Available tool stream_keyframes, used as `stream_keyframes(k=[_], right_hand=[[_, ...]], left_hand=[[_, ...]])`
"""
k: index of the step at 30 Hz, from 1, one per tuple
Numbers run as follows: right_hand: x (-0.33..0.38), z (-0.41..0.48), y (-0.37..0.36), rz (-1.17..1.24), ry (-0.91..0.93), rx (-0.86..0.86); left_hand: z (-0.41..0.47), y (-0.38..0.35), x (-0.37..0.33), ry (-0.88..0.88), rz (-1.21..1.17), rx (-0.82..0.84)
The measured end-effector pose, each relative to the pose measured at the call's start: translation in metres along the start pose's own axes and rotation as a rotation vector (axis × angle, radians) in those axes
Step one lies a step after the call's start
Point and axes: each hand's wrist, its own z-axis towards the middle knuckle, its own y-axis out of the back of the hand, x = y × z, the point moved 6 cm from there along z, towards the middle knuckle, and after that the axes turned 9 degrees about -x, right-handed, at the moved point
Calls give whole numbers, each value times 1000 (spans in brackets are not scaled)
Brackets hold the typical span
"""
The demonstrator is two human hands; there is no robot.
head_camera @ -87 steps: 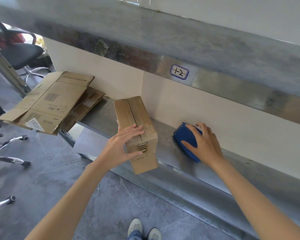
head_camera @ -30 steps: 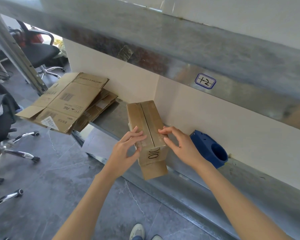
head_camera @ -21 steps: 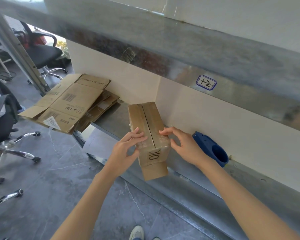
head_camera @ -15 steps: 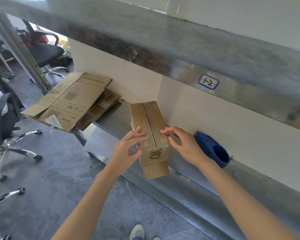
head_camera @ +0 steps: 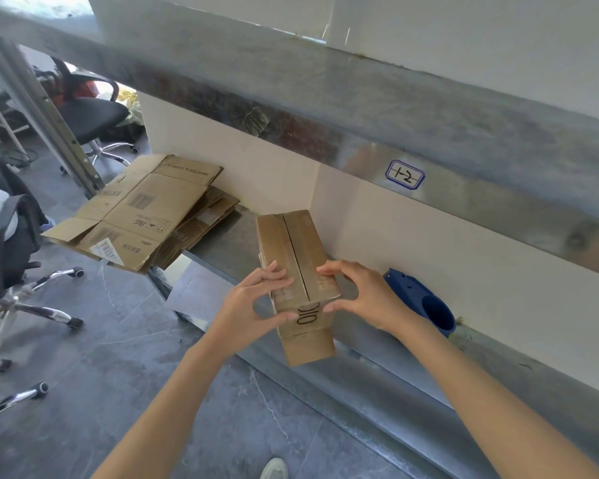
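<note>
Bottom edge: a shoe point(head_camera: 274, 470) on the grey floor. Centre of frame: the left grip point(head_camera: 253, 305) and right grip point(head_camera: 367, 299) clasp the near end of a closed cardboard box point(head_camera: 298, 243), fingers curled over its top on either side of the seam, thumbs on the marked front face. The box lies on a metal shelf point(head_camera: 222, 247). Right of it, a blue plastic part point(head_camera: 426, 305); left of centre, flattened cartons point(head_camera: 135, 216); upper right, a handwritten label point(head_camera: 405, 174).
</note>
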Motion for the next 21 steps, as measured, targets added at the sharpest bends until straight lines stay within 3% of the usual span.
stream_keyframes(k=[4, 10, 21], right_hand=[[0, 0, 0, -40, 36, -34], [3, 4, 7, -157, 108, 78], [10, -2, -4, -123, 123, -135]], left_hand=[[1, -1, -1, -36, 79, 7], [4, 4, 2, -52, 209, 119], [-1, -4, -6, -90, 165, -106]])
